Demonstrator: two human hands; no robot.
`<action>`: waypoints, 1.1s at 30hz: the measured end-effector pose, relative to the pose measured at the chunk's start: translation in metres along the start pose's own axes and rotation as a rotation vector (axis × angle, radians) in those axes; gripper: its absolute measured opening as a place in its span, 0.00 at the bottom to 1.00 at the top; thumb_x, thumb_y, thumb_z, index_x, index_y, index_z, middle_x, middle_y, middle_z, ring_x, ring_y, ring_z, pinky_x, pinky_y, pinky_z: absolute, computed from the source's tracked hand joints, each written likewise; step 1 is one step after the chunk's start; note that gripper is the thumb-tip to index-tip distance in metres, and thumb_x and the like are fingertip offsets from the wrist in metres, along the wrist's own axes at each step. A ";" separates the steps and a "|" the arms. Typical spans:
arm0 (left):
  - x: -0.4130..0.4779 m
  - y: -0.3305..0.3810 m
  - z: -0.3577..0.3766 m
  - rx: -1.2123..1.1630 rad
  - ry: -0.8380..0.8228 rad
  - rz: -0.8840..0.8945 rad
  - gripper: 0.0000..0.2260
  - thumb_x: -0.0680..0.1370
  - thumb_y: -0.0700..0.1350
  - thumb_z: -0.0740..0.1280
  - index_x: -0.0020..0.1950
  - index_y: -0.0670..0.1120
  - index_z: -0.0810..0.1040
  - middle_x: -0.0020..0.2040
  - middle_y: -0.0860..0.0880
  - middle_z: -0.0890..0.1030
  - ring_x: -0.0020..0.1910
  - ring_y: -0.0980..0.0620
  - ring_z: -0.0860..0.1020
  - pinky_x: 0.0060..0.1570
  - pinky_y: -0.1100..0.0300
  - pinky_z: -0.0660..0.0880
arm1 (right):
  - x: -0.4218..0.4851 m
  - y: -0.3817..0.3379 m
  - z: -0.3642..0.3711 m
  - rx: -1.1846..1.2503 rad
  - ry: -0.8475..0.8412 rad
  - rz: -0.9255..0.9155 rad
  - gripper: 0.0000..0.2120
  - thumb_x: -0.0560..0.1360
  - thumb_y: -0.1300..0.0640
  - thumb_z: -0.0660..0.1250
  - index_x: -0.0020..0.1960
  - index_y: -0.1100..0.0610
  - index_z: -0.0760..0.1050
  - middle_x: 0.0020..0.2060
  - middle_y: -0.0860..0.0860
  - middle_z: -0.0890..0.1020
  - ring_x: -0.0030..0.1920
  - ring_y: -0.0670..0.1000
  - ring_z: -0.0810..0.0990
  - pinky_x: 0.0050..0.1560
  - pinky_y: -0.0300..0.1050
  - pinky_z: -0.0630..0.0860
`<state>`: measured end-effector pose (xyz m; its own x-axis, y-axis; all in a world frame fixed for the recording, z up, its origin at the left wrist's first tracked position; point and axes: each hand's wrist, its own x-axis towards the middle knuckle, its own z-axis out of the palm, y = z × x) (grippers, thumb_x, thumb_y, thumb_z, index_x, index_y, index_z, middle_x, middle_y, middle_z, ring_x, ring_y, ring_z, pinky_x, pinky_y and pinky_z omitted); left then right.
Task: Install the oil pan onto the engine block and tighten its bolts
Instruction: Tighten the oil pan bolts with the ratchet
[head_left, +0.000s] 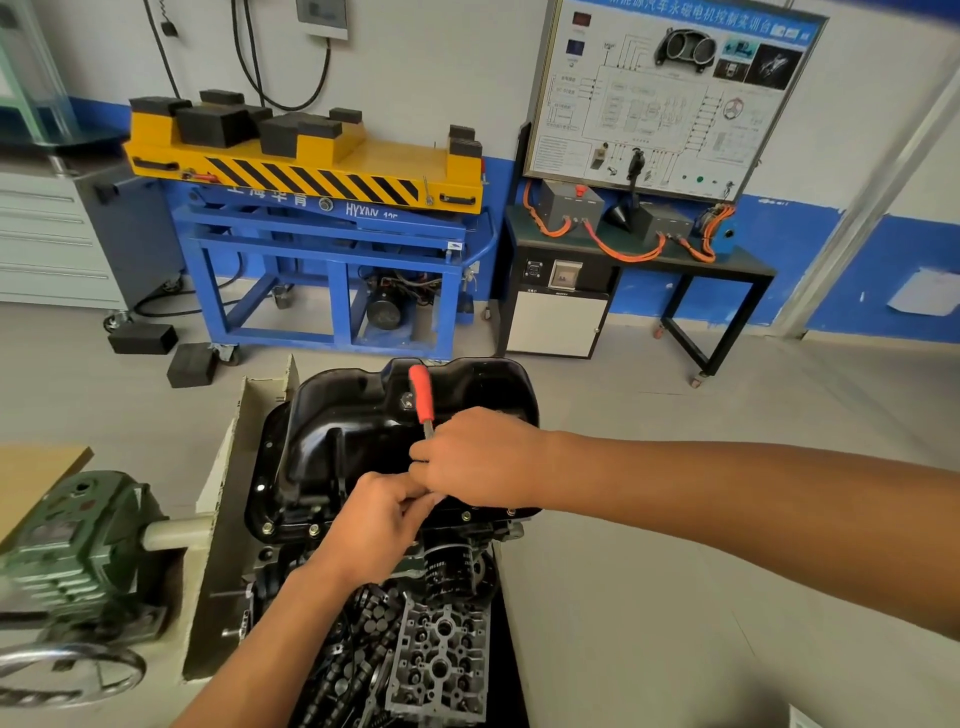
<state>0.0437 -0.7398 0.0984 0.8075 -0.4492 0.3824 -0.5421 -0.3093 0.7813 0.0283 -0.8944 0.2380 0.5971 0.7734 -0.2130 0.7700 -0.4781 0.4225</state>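
The black oil pan (363, 441) sits upside-down on top of the engine block (291, 561), its flange lying along the block's edge, with bolts (267, 528) showing at the near-left corner of the flange. Both hands meet at the pan's near rim. The right hand (483, 457) reaches in from the right, its grip closed around the metal shaft of a red-handled tool (422, 395) whose handle stands up and slightly away above the pan. The left hand (379, 525) comes up from below, its grip pinched narrow at the lower end of the tool, fingertips touching those of the right hand; what lies under them is hidden. Just below the hands a black oil filter (449, 569) hangs from the side of the block, and nearer the camera lie a grey cylinder head (441, 660) and a heap of dark engine parts (353, 649). To the left stands a green gearbox (72, 540) with a handwheel (67, 670). Across the floor are a blue and yellow lift trolley (322, 208) and a training board (670, 93).
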 end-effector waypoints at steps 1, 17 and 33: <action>0.000 -0.002 0.001 -0.004 0.003 -0.002 0.12 0.81 0.49 0.65 0.41 0.46 0.80 0.27 0.48 0.74 0.25 0.46 0.67 0.27 0.51 0.66 | 0.000 0.002 0.001 0.001 0.017 -0.022 0.09 0.81 0.62 0.59 0.57 0.56 0.75 0.50 0.50 0.78 0.46 0.53 0.78 0.38 0.45 0.68; 0.006 0.003 0.010 -0.097 0.201 0.007 0.15 0.79 0.52 0.67 0.33 0.51 0.77 0.26 0.54 0.73 0.25 0.57 0.66 0.27 0.65 0.65 | 0.005 0.005 0.012 0.771 -0.042 0.471 0.21 0.78 0.47 0.66 0.30 0.56 0.68 0.23 0.50 0.75 0.25 0.51 0.74 0.28 0.47 0.72; 0.012 0.001 0.007 0.043 0.188 0.023 0.12 0.78 0.34 0.70 0.38 0.48 0.82 0.27 0.52 0.77 0.25 0.51 0.72 0.26 0.52 0.71 | 0.016 0.003 0.001 1.567 -0.342 0.839 0.17 0.83 0.48 0.61 0.45 0.61 0.74 0.26 0.53 0.82 0.24 0.48 0.80 0.22 0.35 0.72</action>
<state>0.0510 -0.7512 0.1000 0.8218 -0.2935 0.4884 -0.5671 -0.3379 0.7511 0.0406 -0.8839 0.2353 0.7559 0.1321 -0.6412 -0.3734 -0.7175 -0.5881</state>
